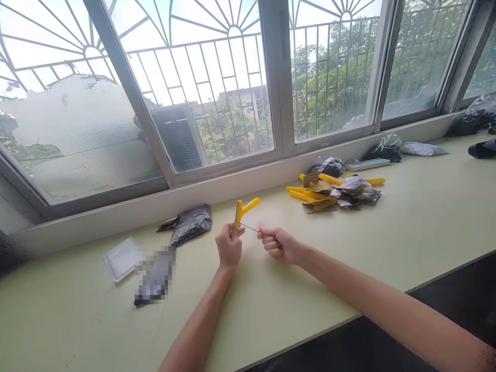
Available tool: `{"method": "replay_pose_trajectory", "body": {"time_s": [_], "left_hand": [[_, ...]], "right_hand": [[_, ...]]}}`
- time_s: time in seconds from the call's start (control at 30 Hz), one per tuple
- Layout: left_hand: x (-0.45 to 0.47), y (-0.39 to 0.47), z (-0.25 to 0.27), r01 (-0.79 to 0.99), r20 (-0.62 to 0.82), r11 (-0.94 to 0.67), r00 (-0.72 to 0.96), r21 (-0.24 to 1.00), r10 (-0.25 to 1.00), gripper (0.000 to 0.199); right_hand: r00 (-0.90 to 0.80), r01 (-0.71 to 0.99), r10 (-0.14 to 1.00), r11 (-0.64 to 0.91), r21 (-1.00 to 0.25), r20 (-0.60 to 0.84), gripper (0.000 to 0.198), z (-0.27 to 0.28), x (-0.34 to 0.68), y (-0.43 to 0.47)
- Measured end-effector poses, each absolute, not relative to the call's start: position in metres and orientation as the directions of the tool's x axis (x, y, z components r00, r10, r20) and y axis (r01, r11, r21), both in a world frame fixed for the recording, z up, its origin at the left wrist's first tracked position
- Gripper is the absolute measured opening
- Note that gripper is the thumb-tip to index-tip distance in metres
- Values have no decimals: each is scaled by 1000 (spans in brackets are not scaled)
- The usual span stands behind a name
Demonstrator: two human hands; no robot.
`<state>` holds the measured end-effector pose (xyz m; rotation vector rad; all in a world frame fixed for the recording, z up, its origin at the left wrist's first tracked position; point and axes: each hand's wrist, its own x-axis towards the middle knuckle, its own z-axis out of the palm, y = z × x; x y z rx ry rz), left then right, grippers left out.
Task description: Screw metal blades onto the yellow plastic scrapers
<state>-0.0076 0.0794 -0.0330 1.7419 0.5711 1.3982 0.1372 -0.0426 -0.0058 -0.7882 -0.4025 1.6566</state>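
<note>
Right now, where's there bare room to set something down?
The widest bare patch of table lies right of the yellow-handled pile, between the pale bag and the near edge. Another is left of your left arm, nearer you than the blurred item. Crowded: the pile, and around the dark bag and white packet.

Pale green table (279,299), grey-framed windows (276,103), metal grille (217,40), leafy trees (329,88), bright daylight
</note>
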Motion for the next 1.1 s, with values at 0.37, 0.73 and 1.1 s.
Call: {"method": "replay_pose_trajectory", "body": {"time_s": [0.37,0.73,1.1], "left_hand": [[-15,89,-31,445,525,-626,341,641,780,17],[-17,74,-19,751,315,-622,549,222,774,27],[-147,74,65,975,345,-139,73,171,936,62]], "right_hand": [[416,217,908,-36,-976,58,34,-3,143,-40],[444,768,828,-155,-622,342,42,-15,182,-44],[511,789,805,-301,-537,300,41,-20,188,-41]]}}
